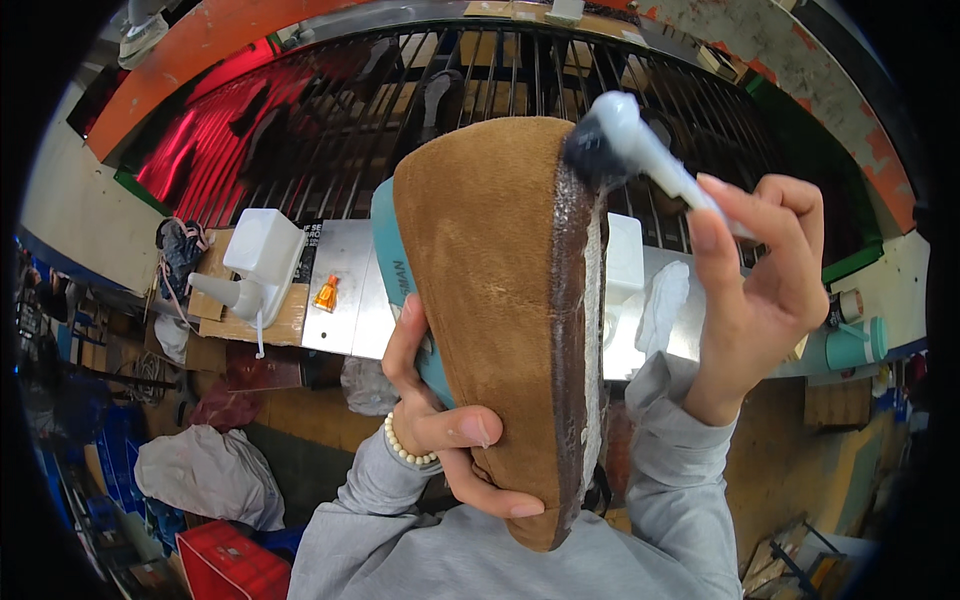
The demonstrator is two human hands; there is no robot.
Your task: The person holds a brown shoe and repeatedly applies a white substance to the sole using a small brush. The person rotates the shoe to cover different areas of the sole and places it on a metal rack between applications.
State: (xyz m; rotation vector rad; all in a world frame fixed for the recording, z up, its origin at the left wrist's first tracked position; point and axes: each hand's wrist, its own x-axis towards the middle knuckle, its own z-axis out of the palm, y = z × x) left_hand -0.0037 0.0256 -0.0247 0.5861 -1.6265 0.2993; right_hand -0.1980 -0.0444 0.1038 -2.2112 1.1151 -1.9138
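Observation:
My left hand (pixel 440 425) is wrapped round the lower part of a brown suede shoe upper (pixel 480 280), held up in front of me. A teal shoe last (pixel 384 245) shows along its left side. Down the upper's right edge runs a dark, wet-looking band (pixel 568 320) with a whitish strip beside it. My right hand (pixel 765 265) pinches the white handle of a brush (pixel 655 160). Its dark bristles touch the top of that band; the brush head is slightly blurred. The far side of the shoe is hidden.
Beyond the metal bench (pixel 345 255) lies a conveyor of dark bars (pixel 530 75), lit red at left. A white container (pixel 265 240) and a small orange bottle (pixel 327 292) stand left. Crumpled white material (pixel 664 305) and a teal cup (pixel 857 343) are right.

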